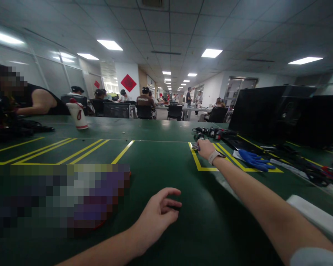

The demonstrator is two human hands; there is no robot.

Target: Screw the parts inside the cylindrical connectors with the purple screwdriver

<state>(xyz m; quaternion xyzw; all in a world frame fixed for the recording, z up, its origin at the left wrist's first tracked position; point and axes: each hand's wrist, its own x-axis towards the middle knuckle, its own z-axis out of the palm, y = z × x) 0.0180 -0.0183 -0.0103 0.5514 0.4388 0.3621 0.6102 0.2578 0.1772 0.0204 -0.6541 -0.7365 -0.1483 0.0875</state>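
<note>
My right hand (206, 149) reaches far forward to the yellow-taped area at the right of the green table (161, 159). Its fingers are closed at a small shiny, silvery object (195, 146), whose kind I cannot make out. Just beyond the fingers lies a cluster of dark cables and metal parts (209, 132). Nearer to me, my left hand (162, 210) hovers over the table with slightly curled fingers apart and nothing in it. A wristband (215, 157) is on my right wrist.
A blue glove (254, 160) and tangled cables (299, 166) lie at the right, before large black boxes (266, 109). A white cup (77, 115) stands at the back left, near a person (44, 99) leaning over the table. A blurred-out purple item (102, 195) lies left.
</note>
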